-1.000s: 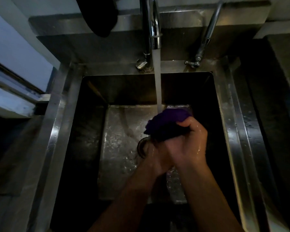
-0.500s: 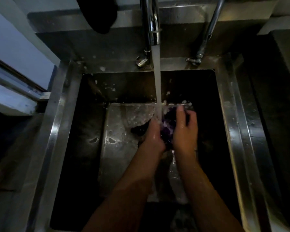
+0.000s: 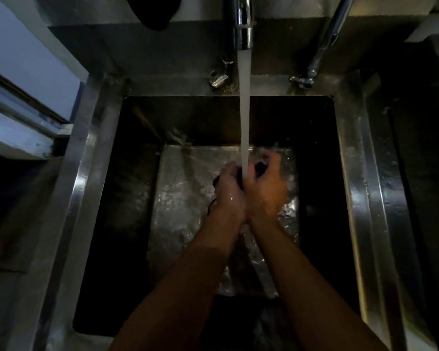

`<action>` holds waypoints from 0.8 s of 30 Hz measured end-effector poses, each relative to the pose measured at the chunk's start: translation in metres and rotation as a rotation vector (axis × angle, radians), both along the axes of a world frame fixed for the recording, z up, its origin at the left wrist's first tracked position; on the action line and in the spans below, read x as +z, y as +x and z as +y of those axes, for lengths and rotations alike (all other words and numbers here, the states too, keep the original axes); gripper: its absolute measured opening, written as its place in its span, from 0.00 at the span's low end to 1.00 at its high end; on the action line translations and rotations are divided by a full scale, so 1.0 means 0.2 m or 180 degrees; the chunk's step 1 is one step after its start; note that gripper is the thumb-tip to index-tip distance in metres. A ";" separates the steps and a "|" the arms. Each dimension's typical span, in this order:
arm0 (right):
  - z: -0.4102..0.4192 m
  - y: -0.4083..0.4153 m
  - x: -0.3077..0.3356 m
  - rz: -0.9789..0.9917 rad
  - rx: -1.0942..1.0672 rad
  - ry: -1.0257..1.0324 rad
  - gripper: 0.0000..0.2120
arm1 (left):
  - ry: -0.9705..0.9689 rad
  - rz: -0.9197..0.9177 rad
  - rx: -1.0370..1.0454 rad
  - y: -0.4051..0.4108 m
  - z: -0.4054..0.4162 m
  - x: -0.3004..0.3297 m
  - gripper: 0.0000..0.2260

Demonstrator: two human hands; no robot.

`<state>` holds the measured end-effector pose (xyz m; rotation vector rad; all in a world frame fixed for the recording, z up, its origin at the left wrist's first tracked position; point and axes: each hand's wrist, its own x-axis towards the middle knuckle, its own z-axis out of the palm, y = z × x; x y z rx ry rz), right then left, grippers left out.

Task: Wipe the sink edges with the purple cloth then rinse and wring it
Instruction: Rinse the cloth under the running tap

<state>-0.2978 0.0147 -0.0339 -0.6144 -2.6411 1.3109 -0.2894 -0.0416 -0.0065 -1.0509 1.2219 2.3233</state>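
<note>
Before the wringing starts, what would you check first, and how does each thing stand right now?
1. Water running from the tap onto the hands: ok.
2. Purple cloth held by both hands: ok, though only a dark sliver shows.
3. Left hand and right hand closed together, ready to twist: ok.
4. Hands over the sink basin so drips fall inside: ok.
5. Cloth rinsed clean: cannot tell, too dark and hidden.
6. Drain clear: cannot tell.

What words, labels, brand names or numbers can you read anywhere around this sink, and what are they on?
None. No legible text shows on the faucet, the sink, the second tap or the window frame. The picture is dark, so any fine engraving would be unreadable.
</note>
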 end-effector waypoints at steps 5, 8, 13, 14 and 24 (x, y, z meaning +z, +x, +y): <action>-0.07 0.24 0.05 0.0130 0.0173 -0.0229 0.19 | -0.0101 0.0225 -0.0685 0.21 -0.10 0.02 0.22; 0.03 0.13 -0.06 -0.0442 -0.0183 -0.0173 0.17 | -0.0196 -0.0218 -0.0102 0.07 0.00 -0.01 0.19; 0.24 -0.01 -0.18 -0.1251 -0.0276 0.0037 0.14 | -0.0903 0.0050 -0.0488 0.05 0.08 0.03 0.17; 0.27 -0.01 -0.16 -0.1063 -0.0205 -0.0119 0.13 | -0.1145 0.0178 -0.0710 0.06 0.08 0.06 0.16; 0.12 0.16 0.11 -0.0565 0.0556 -0.1837 0.17 | -0.1429 0.0385 -0.0398 0.04 0.16 0.09 0.36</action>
